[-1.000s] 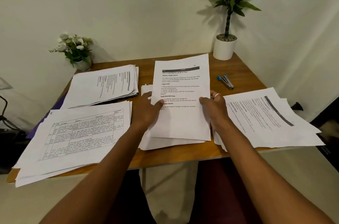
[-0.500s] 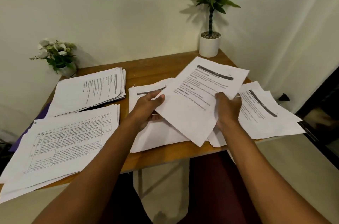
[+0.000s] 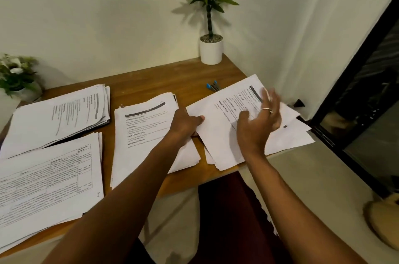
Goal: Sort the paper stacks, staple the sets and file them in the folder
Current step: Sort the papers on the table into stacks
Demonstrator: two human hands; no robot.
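Note:
Several paper stacks lie on the wooden table (image 3: 164, 82). A printed sheet (image 3: 218, 132) lies turned sideways on top of the right stack (image 3: 298, 136). My left hand (image 3: 185, 123) holds that sheet's left edge, thumb on top. My right hand (image 3: 259, 116) hovers just above the sheet with fingers spread and blurred, holding nothing. The middle stack (image 3: 144, 132) sits to the left of my left hand. A table-printed stack (image 3: 49, 179) lies at the front left and another stack (image 3: 62, 114) behind it. A blue stapler (image 3: 212, 86) lies past the right stack.
A white-potted tall plant (image 3: 211, 48) stands at the table's back right corner, a small flower pot (image 3: 19, 82) at the back left. A dark folder edge (image 3: 101, 123) shows under the back left stack. The right stack overhangs the table's right edge by a dark door frame (image 3: 354, 82).
The sheet held in both hands went rightward and down onto the right stack, turning sideways. My right hand let go of it and opened. The view swung to the right.

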